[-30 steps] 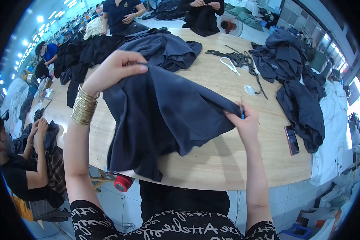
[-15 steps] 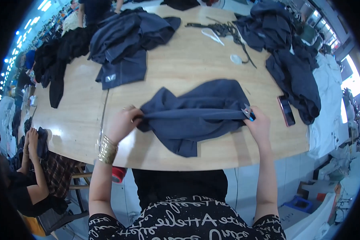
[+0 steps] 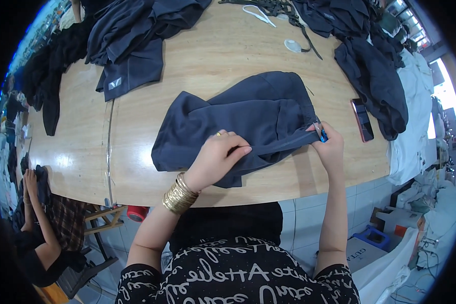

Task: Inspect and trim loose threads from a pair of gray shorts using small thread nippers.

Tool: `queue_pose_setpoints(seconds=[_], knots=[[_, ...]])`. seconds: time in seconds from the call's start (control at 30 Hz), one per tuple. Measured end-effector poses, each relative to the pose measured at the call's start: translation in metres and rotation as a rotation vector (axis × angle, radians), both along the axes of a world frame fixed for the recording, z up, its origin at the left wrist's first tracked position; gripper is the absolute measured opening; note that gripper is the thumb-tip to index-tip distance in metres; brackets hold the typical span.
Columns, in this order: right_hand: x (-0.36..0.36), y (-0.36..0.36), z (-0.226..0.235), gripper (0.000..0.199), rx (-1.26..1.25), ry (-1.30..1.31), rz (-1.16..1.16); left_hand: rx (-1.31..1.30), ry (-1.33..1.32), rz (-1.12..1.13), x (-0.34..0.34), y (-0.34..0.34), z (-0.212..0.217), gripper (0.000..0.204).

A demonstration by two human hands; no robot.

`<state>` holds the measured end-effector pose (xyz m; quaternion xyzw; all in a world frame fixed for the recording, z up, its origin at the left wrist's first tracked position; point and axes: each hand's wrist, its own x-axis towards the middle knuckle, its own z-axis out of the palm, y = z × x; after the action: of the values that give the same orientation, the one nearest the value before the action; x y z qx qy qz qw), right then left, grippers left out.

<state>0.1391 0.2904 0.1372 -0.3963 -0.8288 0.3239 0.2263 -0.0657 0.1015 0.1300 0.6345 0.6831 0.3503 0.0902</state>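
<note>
A dark blue-grey garment lies spread on the table before me, with a long seam or folded edge running along its near side. My left hand rests over that edge near the middle, thumb and fingers closed on the cloth. At the garment's right end my right hand is closed, pinching the edge. Small thread snips with a blue part sit in the same hand, their blades pointing up and away beside the cloth. The right palm hides the rest of the snips.
Heaped dark garments lie at the back left and back right. A phone lies right of my hand. Black straps and a white loop are at the back. A co-worker's hands are at the far left.
My left hand has moved right from the garment's left end to its middle. The left part of the cloth now lies flatter and wider; my right hand keeps its hold.
</note>
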Motion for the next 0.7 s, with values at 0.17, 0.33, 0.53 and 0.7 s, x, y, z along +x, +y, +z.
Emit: queue_pose_setpoints(seconds=[0.17, 0.33, 0.53, 0.7], knots=[[0.001, -0.001, 0.002, 0.015, -0.045, 0.039, 0.037, -0.255, -0.988, -0.023, 0.0, 0.002, 0.004, 0.024], [0.001, -0.001, 0.004, 0.018, -0.067, 0.092, 0.061, -0.339, -1.169, -0.022, -0.001, 0.002, 0.006, 0.025], [-0.006, -0.017, 0.028, 0.035, 0.017, 0.295, 0.19, -0.374, -1.339, 0.013, 0.0, 0.0, 0.014, 0.024], [-0.01, -0.069, 0.047, 0.046, 0.042, 0.254, 0.42, -0.396, -1.477, 0.045, 0.002, -0.004, 0.019, 0.022]])
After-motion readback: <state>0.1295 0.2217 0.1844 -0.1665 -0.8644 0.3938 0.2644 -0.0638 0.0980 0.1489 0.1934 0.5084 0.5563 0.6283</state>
